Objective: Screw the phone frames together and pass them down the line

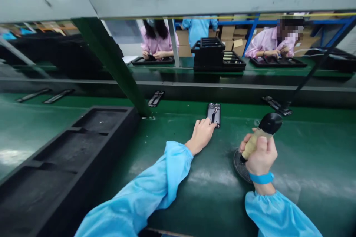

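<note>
My left hand (pixel 202 134) reaches forward over the green bench, fingertips touching the near edge of a small open phone frame (pixel 214 114) lying flat. My right hand (pixel 260 154) is closed around a tan-handled tool with a black rounded head (pixel 266 129), held upright and tilted. Its lower end is over a dark round pad (pixel 239 166) on the bench. Both arms wear light blue sleeves, and a blue band circles the right wrist.
A long black compartment tray (pixel 69 155) lies at the left. A green slanted post (pixel 111 63) rises from the bench. More phone parts (pixel 156 98) (pixel 276 105) lie on the belt behind. Stacked black trays (pixel 211 53) and people in pink coats are opposite.
</note>
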A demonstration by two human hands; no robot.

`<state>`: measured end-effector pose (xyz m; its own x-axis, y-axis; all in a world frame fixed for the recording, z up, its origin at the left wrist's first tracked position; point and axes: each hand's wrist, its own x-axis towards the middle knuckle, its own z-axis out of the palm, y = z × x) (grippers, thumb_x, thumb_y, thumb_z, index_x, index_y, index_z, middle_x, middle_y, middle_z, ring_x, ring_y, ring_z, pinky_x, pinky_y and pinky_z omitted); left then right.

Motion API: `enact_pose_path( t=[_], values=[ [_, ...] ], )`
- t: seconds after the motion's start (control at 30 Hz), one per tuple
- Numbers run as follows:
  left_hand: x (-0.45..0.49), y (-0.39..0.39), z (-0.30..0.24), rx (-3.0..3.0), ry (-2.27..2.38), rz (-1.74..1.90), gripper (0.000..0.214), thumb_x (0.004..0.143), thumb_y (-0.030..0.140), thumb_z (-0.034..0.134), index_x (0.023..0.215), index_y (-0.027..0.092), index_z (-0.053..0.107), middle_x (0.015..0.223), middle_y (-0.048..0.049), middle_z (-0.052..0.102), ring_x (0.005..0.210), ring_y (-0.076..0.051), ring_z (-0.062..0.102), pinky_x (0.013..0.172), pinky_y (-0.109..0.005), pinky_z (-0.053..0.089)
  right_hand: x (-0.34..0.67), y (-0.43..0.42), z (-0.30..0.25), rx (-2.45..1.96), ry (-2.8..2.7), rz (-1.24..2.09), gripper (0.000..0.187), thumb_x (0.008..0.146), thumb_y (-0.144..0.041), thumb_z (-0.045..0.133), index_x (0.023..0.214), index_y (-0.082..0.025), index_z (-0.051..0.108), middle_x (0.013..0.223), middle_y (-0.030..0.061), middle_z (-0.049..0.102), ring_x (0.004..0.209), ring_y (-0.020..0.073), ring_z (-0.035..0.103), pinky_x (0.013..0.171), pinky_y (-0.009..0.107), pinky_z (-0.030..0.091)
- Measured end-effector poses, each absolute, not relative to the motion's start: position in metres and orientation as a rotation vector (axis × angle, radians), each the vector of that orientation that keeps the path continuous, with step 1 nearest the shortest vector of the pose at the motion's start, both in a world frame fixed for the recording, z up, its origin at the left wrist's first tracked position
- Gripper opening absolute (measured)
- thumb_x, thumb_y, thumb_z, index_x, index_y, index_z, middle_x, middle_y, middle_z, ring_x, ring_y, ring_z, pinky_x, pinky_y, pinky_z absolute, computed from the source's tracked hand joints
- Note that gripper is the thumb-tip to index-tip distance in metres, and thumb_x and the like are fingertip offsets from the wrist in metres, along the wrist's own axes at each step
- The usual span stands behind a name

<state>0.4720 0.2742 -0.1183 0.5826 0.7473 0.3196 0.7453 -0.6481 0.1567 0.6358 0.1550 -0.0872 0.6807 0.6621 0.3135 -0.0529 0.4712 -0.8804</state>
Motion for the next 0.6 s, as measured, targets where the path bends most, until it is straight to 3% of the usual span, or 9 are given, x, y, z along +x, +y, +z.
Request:
enact_pose_path(
  t=[0.3,0.43,0.6],
  values=[
    [0.494,0.31,-0.128,2.777,1.367,0.674,0.034,0.106,0.023,0.056,0.139,0.019,0.062,0.128,-0.0115,0.065,0.118,-0.026,0.062,0.101,-0.04,0.051,0.635,0.155,-0.092,-1.005,-0.684,0.464,0.038,0.094,-0.052,0.065,0.109,-0.018,0.061,0.072,0.0009,0.063,0.042,0.0165,0.056,0.034,0.029,0.046],
    [0.494,0.313,-0.134,2.803,1.263,0.69,0.034,0.107,0.021,0.053,0.139,0.018,0.063,0.142,-0.011,0.064,0.134,-0.023,0.058,0.116,-0.041,0.045,0.632,0.156,-0.092,-0.982,-0.688,0.404,0.037,0.094,-0.053,0.066,0.105,-0.018,0.06,0.07,0.0005,0.062,0.042,0.0164,0.055,0.035,0.028,0.044],
    [0.492,0.292,-0.139,2.823,1.168,0.684,0.033,0.107,0.022,0.053,0.138,0.017,0.064,0.15,-0.0102,0.059,0.14,-0.024,0.055,0.124,-0.043,0.04,0.628,0.154,-0.092,-0.939,-0.751,0.336,0.042,0.09,-0.056,0.069,0.105,-0.019,0.058,0.069,-0.0003,0.062,0.041,0.0159,0.055,0.036,0.027,0.044]
  ],
)
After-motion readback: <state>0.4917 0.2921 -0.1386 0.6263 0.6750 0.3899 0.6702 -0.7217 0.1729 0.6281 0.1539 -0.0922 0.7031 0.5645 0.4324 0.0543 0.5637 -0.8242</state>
